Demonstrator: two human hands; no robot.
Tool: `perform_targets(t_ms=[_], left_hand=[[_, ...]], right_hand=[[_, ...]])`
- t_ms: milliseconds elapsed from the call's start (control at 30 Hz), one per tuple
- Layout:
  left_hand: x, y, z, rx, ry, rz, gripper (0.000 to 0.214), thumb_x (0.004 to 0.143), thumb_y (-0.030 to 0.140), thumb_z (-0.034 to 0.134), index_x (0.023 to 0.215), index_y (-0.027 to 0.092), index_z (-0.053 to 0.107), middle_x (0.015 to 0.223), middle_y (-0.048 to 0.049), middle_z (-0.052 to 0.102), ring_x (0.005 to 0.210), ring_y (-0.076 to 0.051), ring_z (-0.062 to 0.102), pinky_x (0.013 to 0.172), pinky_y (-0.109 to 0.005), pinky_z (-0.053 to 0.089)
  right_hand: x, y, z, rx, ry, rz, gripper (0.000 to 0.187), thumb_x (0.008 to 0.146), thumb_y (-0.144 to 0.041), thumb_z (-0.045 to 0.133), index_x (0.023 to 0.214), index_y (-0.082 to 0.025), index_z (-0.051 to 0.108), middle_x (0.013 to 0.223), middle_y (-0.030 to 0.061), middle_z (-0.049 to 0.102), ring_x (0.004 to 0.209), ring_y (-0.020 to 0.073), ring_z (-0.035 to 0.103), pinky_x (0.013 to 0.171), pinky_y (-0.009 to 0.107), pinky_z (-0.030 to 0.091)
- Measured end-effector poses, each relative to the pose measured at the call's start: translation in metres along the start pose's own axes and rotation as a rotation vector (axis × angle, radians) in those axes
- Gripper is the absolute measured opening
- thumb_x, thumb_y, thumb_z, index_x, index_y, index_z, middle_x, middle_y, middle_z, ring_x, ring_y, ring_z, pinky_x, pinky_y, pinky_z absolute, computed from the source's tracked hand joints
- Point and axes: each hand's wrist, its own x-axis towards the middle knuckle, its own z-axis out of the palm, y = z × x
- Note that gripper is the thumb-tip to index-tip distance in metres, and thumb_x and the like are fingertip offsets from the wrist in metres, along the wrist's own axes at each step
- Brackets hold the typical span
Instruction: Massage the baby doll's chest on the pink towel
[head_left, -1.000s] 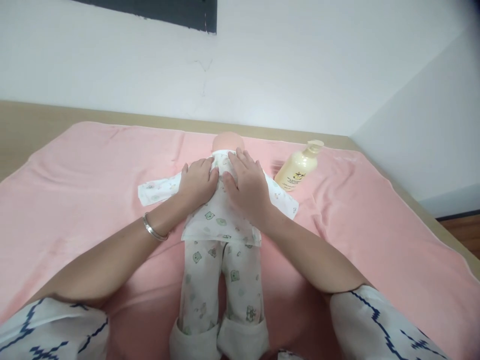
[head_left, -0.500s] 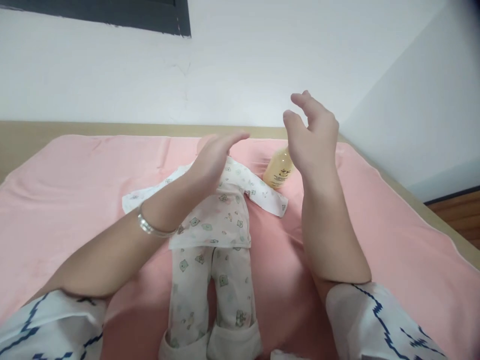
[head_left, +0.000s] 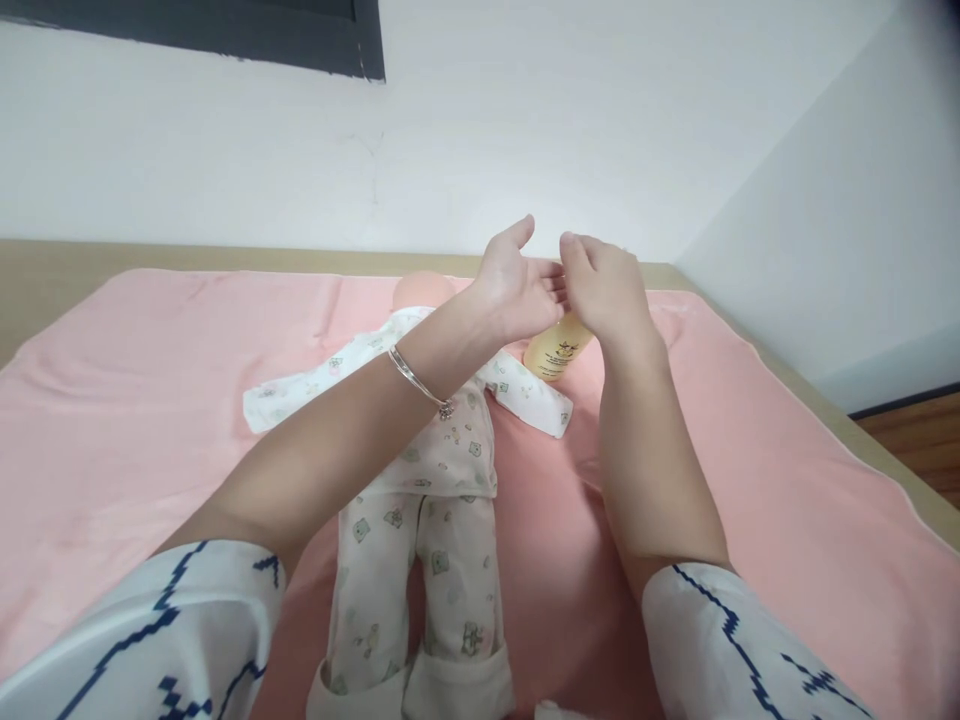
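Note:
My left hand [head_left: 519,287] is open, palm showing, thumb up and fingers reaching right. Its fingertips meet or pass behind my right hand [head_left: 606,285], which is bent over with its thumb on the near side; its other fingers are mostly hidden. Just below both hands stands a yellow bottle [head_left: 556,352] with dark print, its upper part hidden by my hands. Under my left forearm a doll [head_left: 448,440] lies on its back in a white printed top and matching trousers, arms spread. Only the doll's rounded head [head_left: 421,289] shows above the collar.
A pink sheet [head_left: 150,370] covers most of the wooden surface [head_left: 45,265], whose edge meets a white wall [head_left: 480,120]. A dark frame [head_left: 300,35] is at the upper left. A white cloth edge [head_left: 555,711] shows at the bottom.
My left hand has moved right and turned its palm into view. My right hand has come down, its fingers bending forward. The two hands are now together near the bottle.

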Motion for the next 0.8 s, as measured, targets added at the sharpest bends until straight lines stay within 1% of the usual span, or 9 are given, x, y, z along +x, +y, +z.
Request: perform_targets(t_ms=[67,133,233,367,467,533,600,700,800], left_hand=[[0.001,-0.004,-0.003,-0.035,0.024,0.002,0.075,0.11,0.057,0.024,0.153,0.0,0.05,0.144,-0.025,0.067,0.144,-0.034,0.061,0.124,-0.045,0.052],[-0.001,-0.009,-0.008,-0.059,0.065,0.017,0.068,0.111,0.051,0.027,0.156,0.007,0.051,0.148,-0.0212,0.067,0.146,-0.033,0.061,0.122,-0.044,0.054],[-0.013,-0.013,-0.018,-0.064,0.12,0.034,0.065,0.109,0.048,0.034,0.164,0.015,0.044,0.161,-0.0182,0.058,0.152,-0.031,0.056,0.123,-0.044,0.053],[-0.05,-0.008,-0.031,-0.034,0.186,0.035,0.076,0.106,0.048,0.037,0.174,0.016,0.026,0.174,-0.0186,0.042,0.163,-0.028,0.042,0.13,-0.042,0.045],[-0.082,0.0,-0.036,-0.008,0.209,0.046,0.078,0.106,0.046,0.035,0.175,0.014,0.021,0.176,-0.0191,0.04,0.165,-0.026,0.038,0.135,-0.041,0.038],[-0.099,0.006,-0.039,0.022,0.205,0.063,0.078,0.106,0.045,0.032,0.175,0.013,0.02,0.175,-0.0195,0.041,0.166,-0.026,0.037,0.136,-0.042,0.036],[-0.111,0.013,-0.041,0.073,0.197,0.098,0.078,0.106,0.044,0.03,0.175,0.011,0.02,0.173,-0.0197,0.043,0.165,-0.027,0.038,0.136,-0.042,0.036],[-0.123,0.023,-0.046,0.173,0.184,0.167,0.077,0.105,0.048,0.03,0.174,0.015,0.024,0.17,-0.0177,0.049,0.164,-0.028,0.041,0.136,-0.045,0.038],[-0.132,0.031,-0.048,0.248,0.179,0.236,0.076,0.104,0.05,0.028,0.173,0.018,0.029,0.166,-0.015,0.055,0.164,-0.032,0.039,0.133,-0.052,0.041]], right_hand=[[-0.001,-0.006,0.005,-0.033,-0.048,0.03,0.072,0.114,-0.059,0.016,0.106,-0.019,0.075,0.114,0.0182,0.078,0.119,0.0356,0.07,0.109,0.053,0.049],[-0.003,-0.012,0.011,-0.106,-0.076,0.022,0.073,0.113,-0.055,0.016,0.101,-0.016,0.077,0.113,0.0206,0.078,0.12,0.0372,0.07,0.108,0.051,0.049],[-0.005,-0.017,0.018,-0.213,-0.076,0.063,0.075,0.112,-0.052,0.017,0.093,-0.014,0.079,0.107,0.0233,0.078,0.119,0.0395,0.069,0.104,0.051,0.05],[-0.008,-0.021,0.022,-0.288,-0.053,0.134,0.073,0.111,-0.05,0.021,0.093,-0.012,0.08,0.111,0.0272,0.077,0.122,0.0417,0.067,0.099,0.053,0.052],[-0.006,-0.023,0.021,-0.298,-0.059,0.19,0.066,0.11,-0.048,0.026,0.092,-0.013,0.079,0.111,0.028,0.077,0.122,0.0427,0.067,0.095,0.052,0.054],[-0.002,-0.023,0.021,-0.289,-0.08,0.262,0.059,0.108,-0.048,0.032,0.086,-0.015,0.077,0.103,0.0269,0.077,0.114,0.0421,0.069,0.09,0.051,0.055],[0.003,-0.023,0.02,-0.249,-0.099,0.312,0.052,0.103,-0.05,0.041,0.077,-0.019,0.072,0.091,0.0235,0.076,0.101,0.0399,0.072,0.084,0.051,0.057],[0.007,-0.021,0.018,-0.171,-0.096,0.29,0.043,0.094,-0.054,0.054,0.065,-0.024,0.063,0.075,0.0173,0.07,0.087,0.0366,0.072,0.079,0.05,0.058],[0.006,-0.017,0.012,-0.143,-0.115,0.282,0.04,0.09,-0.051,0.056,0.06,-0.025,0.057,0.068,0.0146,0.067,0.083,0.0362,0.071,0.078,0.052,0.059]])
